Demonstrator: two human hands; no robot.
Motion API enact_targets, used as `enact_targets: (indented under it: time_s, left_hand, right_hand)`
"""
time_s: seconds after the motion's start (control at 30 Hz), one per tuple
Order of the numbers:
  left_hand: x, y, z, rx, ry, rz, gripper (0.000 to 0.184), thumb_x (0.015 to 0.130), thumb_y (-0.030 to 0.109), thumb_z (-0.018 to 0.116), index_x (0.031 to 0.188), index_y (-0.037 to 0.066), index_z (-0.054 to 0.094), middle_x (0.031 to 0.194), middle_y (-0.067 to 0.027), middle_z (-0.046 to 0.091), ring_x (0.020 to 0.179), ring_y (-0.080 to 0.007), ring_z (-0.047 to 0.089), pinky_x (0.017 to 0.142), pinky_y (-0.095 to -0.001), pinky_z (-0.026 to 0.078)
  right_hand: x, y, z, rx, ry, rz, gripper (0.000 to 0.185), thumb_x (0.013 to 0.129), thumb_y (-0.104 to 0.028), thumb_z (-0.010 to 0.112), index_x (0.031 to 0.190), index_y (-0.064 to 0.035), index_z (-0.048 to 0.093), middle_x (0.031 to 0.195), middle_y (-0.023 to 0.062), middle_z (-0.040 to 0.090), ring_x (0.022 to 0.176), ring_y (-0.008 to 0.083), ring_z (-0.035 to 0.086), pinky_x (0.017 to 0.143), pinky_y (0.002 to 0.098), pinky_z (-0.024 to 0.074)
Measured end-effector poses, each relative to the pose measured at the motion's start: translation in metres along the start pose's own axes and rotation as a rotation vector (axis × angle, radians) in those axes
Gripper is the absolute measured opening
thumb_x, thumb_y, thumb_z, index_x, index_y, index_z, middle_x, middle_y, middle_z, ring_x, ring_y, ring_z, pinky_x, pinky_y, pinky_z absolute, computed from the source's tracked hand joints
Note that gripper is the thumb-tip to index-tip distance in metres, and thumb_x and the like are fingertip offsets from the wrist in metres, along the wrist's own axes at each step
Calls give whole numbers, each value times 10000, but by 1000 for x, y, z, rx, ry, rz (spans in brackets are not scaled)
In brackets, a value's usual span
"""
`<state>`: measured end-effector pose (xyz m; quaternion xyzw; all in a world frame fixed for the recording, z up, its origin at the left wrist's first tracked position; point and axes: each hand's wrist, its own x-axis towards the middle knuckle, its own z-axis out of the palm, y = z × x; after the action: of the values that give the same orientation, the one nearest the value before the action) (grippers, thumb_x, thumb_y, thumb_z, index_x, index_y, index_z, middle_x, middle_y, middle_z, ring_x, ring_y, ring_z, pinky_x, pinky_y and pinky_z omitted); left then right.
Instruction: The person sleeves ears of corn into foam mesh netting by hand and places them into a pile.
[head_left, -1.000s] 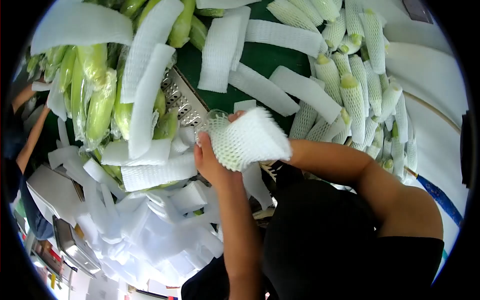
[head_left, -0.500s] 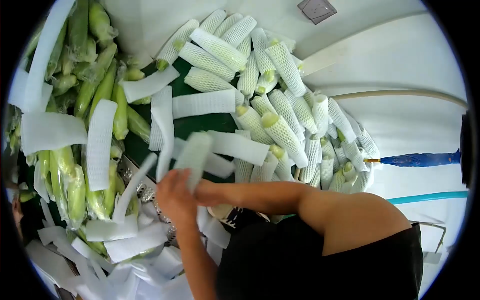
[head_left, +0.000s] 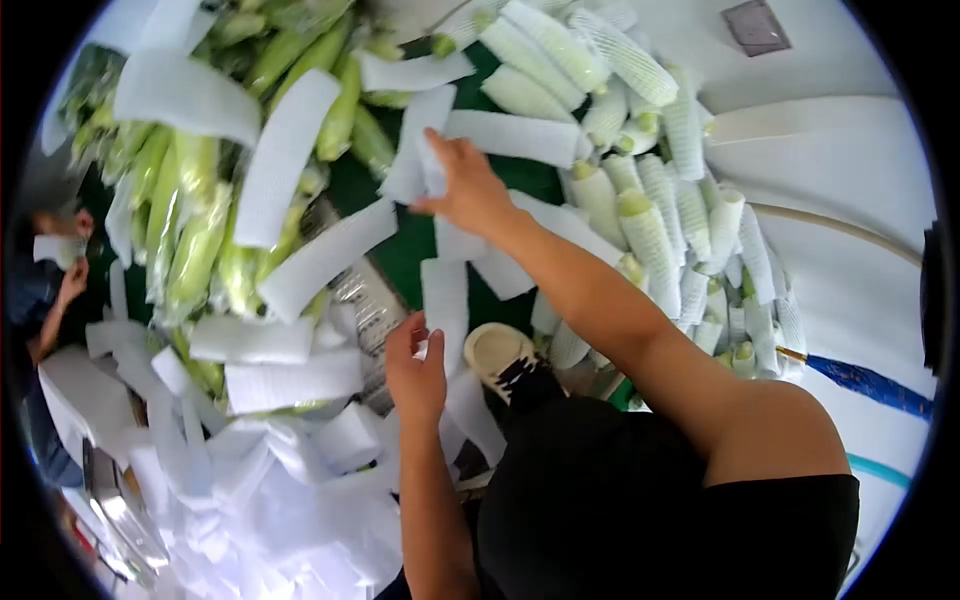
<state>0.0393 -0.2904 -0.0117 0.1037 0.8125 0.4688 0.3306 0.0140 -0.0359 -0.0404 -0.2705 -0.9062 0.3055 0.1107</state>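
My right hand (head_left: 468,188) reaches over the green surface, its thumb and fingers on either side of a white foam net sleeve (head_left: 408,150), which they appear to grip. Closer to my body, my left hand (head_left: 416,370) is raised, thumb and fingers apart, with nothing in it. Beside it lies another foam sleeve (head_left: 445,300). More flat sleeves, such as one foam strip (head_left: 515,137), are scattered between the hands and the piles. Green ears that look like corn (head_left: 200,240), in clear film, are heaped on the left. Net-wrapped ears (head_left: 650,235) are piled on the right.
Loose white foam (head_left: 270,520) is heaped at lower left. A perforated metal strip (head_left: 365,310) runs beside the green surface (head_left: 405,255). Another person's hands (head_left: 75,270) show at far left. My shoe (head_left: 498,355) is below; a blue umbrella (head_left: 870,385) is at right.
Half a second ago both hands were together at a net-wrapped ear. Now they are apart, without that ear: the right has reached forward to a sleeve. The whole view has shifted.
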Motion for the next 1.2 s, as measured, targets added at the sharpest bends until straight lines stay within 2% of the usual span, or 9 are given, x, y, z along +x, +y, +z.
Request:
enact_targets:
  time_s: [0.1,0.33,0.43,0.57,0.8,0.97,1.07,1.17,1.2]
  left_hand:
    - [-1,15,-35,130,577,469,426,817,12,711,1230,14,603,1105,-100,617,846,-189,618,743,-291,486]
    - [-12,32,-70,-227,187,206,361,837,-39,683,1175,34,578,1058,-41,549,713,-94,512,637,-233,447]
    - [-18,61,-83,-836,129,-171,366,909,-17,614,1257,55,526,1077,-33,552,762,-90,550,655,-229,471]
    - [-15,36,-100,-706,-192,-220,353,962,9,549,1307,60,491,1122,-61,575,806,-114,599,661,-263,497]
    - [-21,-7,-129,-1018,-1,27,498,873,7,679,1332,31,488,1084,-43,620,972,-132,612,825,-269,513]
    - [-41,-26,-196,-606,296,-27,289,962,196,583,1202,34,594,1132,-94,639,996,-177,604,871,-311,496]
    - [-23,-53,-249,-1638,544,393,331,1009,177,472,1227,-67,522,1268,-173,587,1235,-290,528,1085,-439,417]
    - [25,-104,-282,-1618,762,-98,343,1023,83,307,1264,-66,500,1290,-214,570,1172,-318,572,1056,-471,453]
    - [36,-119,-275,-1572,811,-290,350,1002,85,322,1253,-67,512,1263,-211,587,1126,-317,602,997,-486,499]
  right_hand:
    - [-15,-74,-54,535,-363,-14,632,819,-93,673,1397,-78,419,1254,133,543,1182,263,545,987,338,425]
    - [-97,-114,5,1420,-859,665,357,1046,-379,393,1259,-104,471,994,7,543,789,102,515,733,255,446]
    - [-89,-121,-22,1736,-1075,753,460,1025,-319,485,1406,-74,407,1065,67,601,909,143,618,778,292,516]
    - [-101,-118,1,1286,-835,470,368,874,-138,735,1180,-48,551,988,57,584,870,128,591,763,275,498]
    - [-67,-166,32,723,-513,-479,180,872,-158,712,888,-60,562,935,70,553,861,196,555,800,316,451]
    - [-36,-261,84,1020,-952,-234,142,946,-163,618,969,-53,530,933,24,551,885,137,538,759,304,451]
    - [-11,-355,176,1058,-1207,121,221,893,-159,650,1042,-15,573,846,65,625,769,197,594,640,362,484]
    - [-2,-376,239,24,-696,-727,240,867,-118,614,1047,39,591,881,230,688,807,362,677,694,436,535]
    - [-3,-375,240,-111,-910,-760,248,874,-115,589,1061,48,584,930,258,677,878,378,672,748,438,536]
